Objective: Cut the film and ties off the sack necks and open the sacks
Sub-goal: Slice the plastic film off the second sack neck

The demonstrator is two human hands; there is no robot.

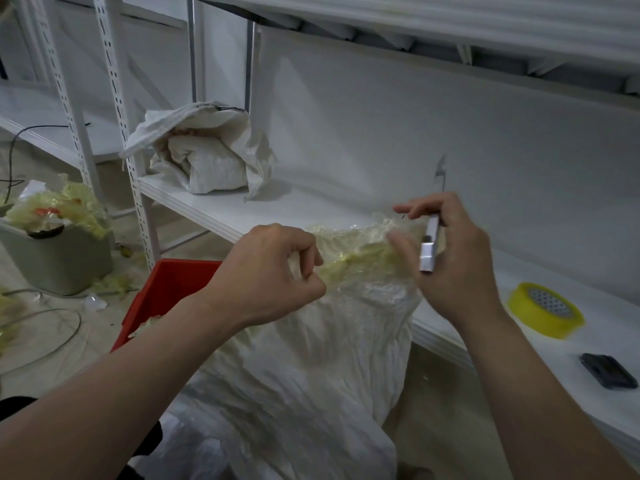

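The left hand (273,271) closes its grip on the yellowish film (360,251) wrapping the neck of the sack (311,358); the right hand (453,258) clasps a knife (431,237), blade up. The sack stands before the shelf (214,206). The film is probably soft and clingy, so take it by a loose edge.

Right before you stands the tall white woven sack (304,368), against the near edge of the long white shelf board (311,209). Left of it on the floor sits the red plastic crate (162,292), with the grey plastic bin (59,261) farther left. On the shelf, an opened white woven sack (207,154) lies far left, a yellow tape roll (523,306) to the right and a flat black device (607,370) nearer right.
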